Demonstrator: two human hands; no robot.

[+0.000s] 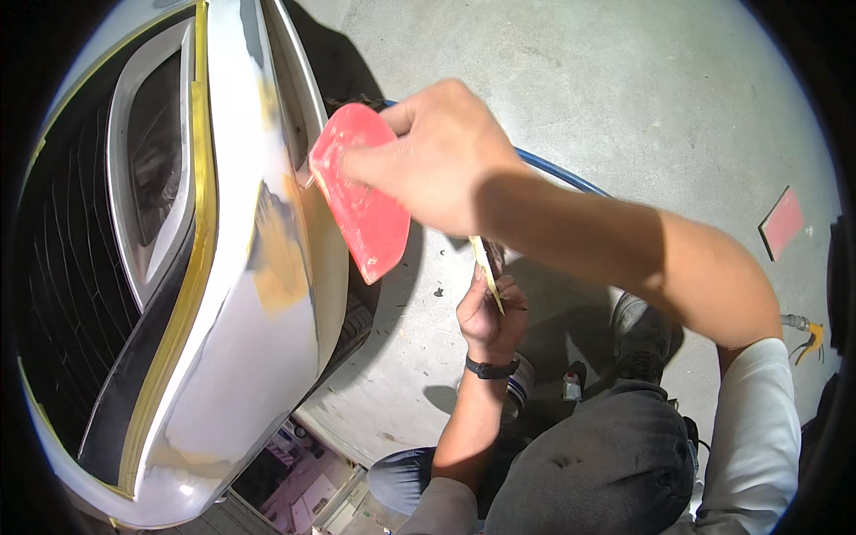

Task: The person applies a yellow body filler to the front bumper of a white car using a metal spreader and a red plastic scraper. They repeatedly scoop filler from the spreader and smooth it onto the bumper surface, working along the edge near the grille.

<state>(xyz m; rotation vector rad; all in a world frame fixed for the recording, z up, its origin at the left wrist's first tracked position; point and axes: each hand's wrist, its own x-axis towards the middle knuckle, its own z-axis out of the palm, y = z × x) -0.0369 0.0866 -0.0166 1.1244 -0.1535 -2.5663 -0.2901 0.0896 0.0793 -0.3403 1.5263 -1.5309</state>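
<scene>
My right hand (450,156) pinches a red, rounded body filler spreader (370,218) between thumb and fingers. The spreader's left edge lies at the side of a white car body panel (245,357); whether it touches cannot be told. Yellow-tan filler patches (283,267) and grey areas mark the panel near it. Below the right wrist, my left hand (492,319), with a dark band on its wrist, is closed on a thin plate (487,272) seen nearly edge-on. Cream-yellow paste shows along the plate; my right hand and forearm hide its upper part.
Yellow masking tape (205,160) borders the dark window and lamp area. A blue hose (557,169) crosses the concrete floor. At right lie a pink-red flat pad (782,223) and a yellow-ended air fitting (811,337). A can (519,379) stands by my left forearm.
</scene>
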